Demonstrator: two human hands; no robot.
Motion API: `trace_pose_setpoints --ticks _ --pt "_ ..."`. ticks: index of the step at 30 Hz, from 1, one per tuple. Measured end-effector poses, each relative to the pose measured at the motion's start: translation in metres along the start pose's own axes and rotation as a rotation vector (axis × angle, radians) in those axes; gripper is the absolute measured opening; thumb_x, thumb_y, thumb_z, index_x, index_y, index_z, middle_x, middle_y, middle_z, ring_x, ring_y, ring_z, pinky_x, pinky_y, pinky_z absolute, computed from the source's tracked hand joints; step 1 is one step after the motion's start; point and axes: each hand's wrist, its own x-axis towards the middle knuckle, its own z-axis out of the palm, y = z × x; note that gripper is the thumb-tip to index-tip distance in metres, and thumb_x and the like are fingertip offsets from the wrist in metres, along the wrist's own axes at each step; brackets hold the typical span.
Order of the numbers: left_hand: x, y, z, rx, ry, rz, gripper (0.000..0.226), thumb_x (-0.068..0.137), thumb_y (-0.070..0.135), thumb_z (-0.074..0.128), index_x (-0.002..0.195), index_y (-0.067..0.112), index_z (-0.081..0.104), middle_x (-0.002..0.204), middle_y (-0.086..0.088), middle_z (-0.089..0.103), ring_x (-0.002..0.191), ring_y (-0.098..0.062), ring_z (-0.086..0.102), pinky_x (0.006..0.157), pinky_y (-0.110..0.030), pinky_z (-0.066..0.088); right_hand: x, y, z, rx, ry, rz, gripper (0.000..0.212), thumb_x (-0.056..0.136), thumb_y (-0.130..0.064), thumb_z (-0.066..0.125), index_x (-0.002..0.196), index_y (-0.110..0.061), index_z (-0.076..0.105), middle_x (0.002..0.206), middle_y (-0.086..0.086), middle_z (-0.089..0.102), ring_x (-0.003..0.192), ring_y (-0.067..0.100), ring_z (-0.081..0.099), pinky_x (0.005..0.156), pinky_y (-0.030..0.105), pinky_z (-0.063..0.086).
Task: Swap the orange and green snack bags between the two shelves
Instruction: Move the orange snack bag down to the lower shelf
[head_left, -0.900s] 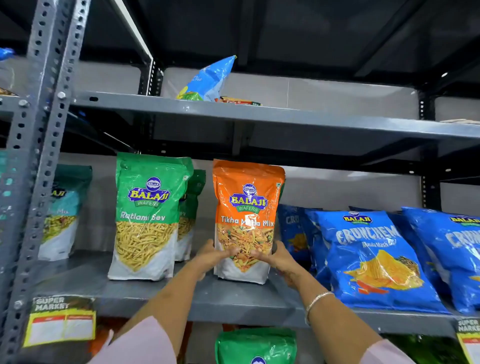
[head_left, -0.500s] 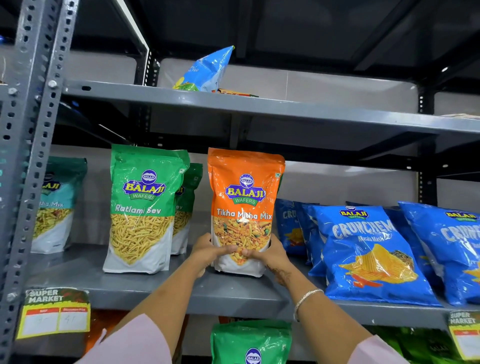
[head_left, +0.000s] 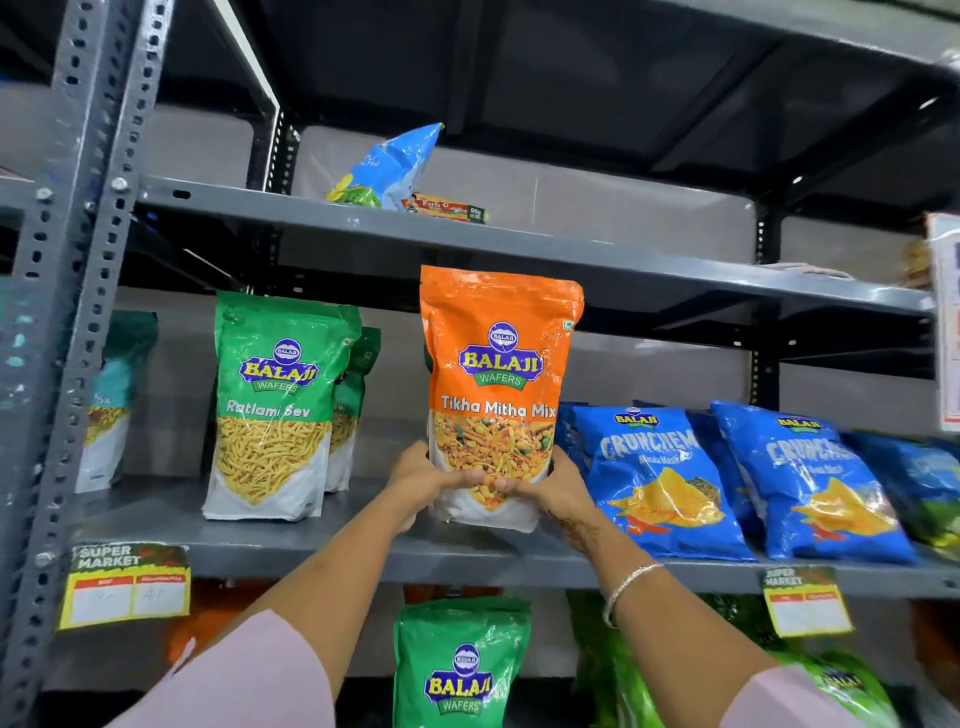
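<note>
While both hands grip it, the orange snack bag (head_left: 496, 400) stands upright at frame centre, on or just above the middle shelf (head_left: 322, 545); contact cannot be confirmed.

Largest to smallest: blue chip bags (head_left: 660, 478) lean at right; a green snack bag (head_left: 275, 405) stands at left, another green bag (head_left: 460, 665) at lower centre. Left hand (head_left: 421, 478) and right hand (head_left: 558, 488), arms raised, clasp the orange bag's lower sides, fingers curled onto its front. A bracelet (head_left: 626, 584) circles the right wrist.
</note>
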Motion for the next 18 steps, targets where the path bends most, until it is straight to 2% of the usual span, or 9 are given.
trace_pose_setpoints --ticks 2,4,9,10,12,13,15,16,18 --pt "-0.015 0.009 0.009 -0.01 -0.044 0.026 0.057 0.065 0.016 0.082 0.113 0.008 0.053 0.11 -0.008 0.064 0.094 -0.023 0.059 0.073 -0.034 0.052 -0.017 -0.006 -0.013 0.002 0.005 -0.009 0.078 0.057 -0.011 0.085 0.124 -0.008 0.046 0.118 0.008 0.063 0.107 0.025 0.061 0.092 0.036 0.051" --pt "-0.029 0.018 0.019 -0.015 -0.081 0.042 0.061 0.064 0.019 0.083 0.116 0.011 0.053 0.113 -0.007 0.064 0.098 -0.023 0.06 0.071 -0.031 0.051 -0.036 -0.013 -0.027 0.011 0.015 -0.003 0.075 0.06 -0.009 0.083 0.125 -0.008 0.046 0.115 0.007 0.062 0.103 0.024 0.061 0.088 0.034 0.051" --pt "-0.063 0.03 0.051 -0.063 -0.174 0.095 0.089 0.045 0.031 0.09 0.122 0.013 0.051 0.121 -0.004 0.064 0.111 -0.025 0.06 0.094 -0.042 0.051 -0.082 -0.021 -0.065 -0.011 0.082 -0.004 0.067 0.063 -0.007 0.081 0.123 -0.011 0.05 0.122 0.011 0.064 0.106 0.026 0.062 0.084 0.036 0.054" --pt "-0.071 0.03 0.059 -0.063 -0.18 0.105 0.094 0.043 0.032 0.09 0.125 0.012 0.049 0.123 -0.004 0.063 0.113 -0.025 0.059 0.097 -0.044 0.05 -0.092 -0.021 -0.072 -0.027 0.094 -0.002 0.067 0.064 -0.006 0.081 0.124 -0.011 0.05 0.121 0.01 0.064 0.104 0.025 0.062 0.078 0.032 0.054" --pt "-0.084 0.025 0.076 -0.069 -0.188 0.104 0.089 0.05 0.025 0.089 0.128 0.01 0.047 0.12 -0.001 0.06 0.111 -0.021 0.056 0.098 -0.038 0.047 -0.11 -0.018 -0.087 -0.067 0.104 0.009 0.068 0.066 -0.004 0.079 0.126 -0.009 0.047 0.115 0.006 0.062 0.098 0.02 0.06 0.069 0.023 0.051" --pt "-0.09 0.021 0.083 -0.065 -0.2 0.105 0.092 0.048 0.028 0.09 0.128 0.01 0.048 0.121 0.0 0.06 0.111 -0.02 0.056 0.098 -0.037 0.048 -0.117 -0.014 -0.096 -0.078 0.106 0.016 0.071 0.065 -0.003 0.079 0.127 -0.009 0.046 0.115 0.005 0.061 0.1 0.02 0.059 0.074 0.025 0.053" --pt "-0.099 0.008 0.099 -0.061 -0.226 0.088 0.109 0.03 0.044 0.092 0.125 0.012 0.05 0.125 -0.005 0.063 0.114 -0.025 0.059 0.098 -0.044 0.05 -0.132 0.0 -0.111 -0.09 0.104 0.066 0.077 0.06 -0.004 0.082 0.127 -0.01 0.045 0.12 0.008 0.061 0.109 0.025 0.06 0.09 0.039 0.053" --pt "-0.106 0.001 0.106 -0.054 -0.248 0.083 0.109 0.028 0.044 0.092 0.124 0.012 0.051 0.125 -0.008 0.064 0.115 -0.026 0.059 0.098 -0.046 0.05 -0.141 0.009 -0.117 -0.092 0.097 0.101 0.075 0.059 -0.003 0.083 0.124 -0.011 0.048 0.122 0.011 0.062 0.111 0.028 0.06 0.094 0.044 0.051" --pt "-0.125 -0.012 0.118 -0.035 -0.298 0.059 0.088 0.046 0.024 0.092 0.123 0.009 0.052 0.124 -0.008 0.064 0.115 -0.024 0.059 0.099 -0.042 0.049 -0.157 0.03 -0.126 -0.106 0.07 0.146 0.061 0.06 0.003 0.08 0.112 -0.017 0.054 0.12 0.013 0.064 0.111 0.03 0.061 0.097 0.046 0.049"
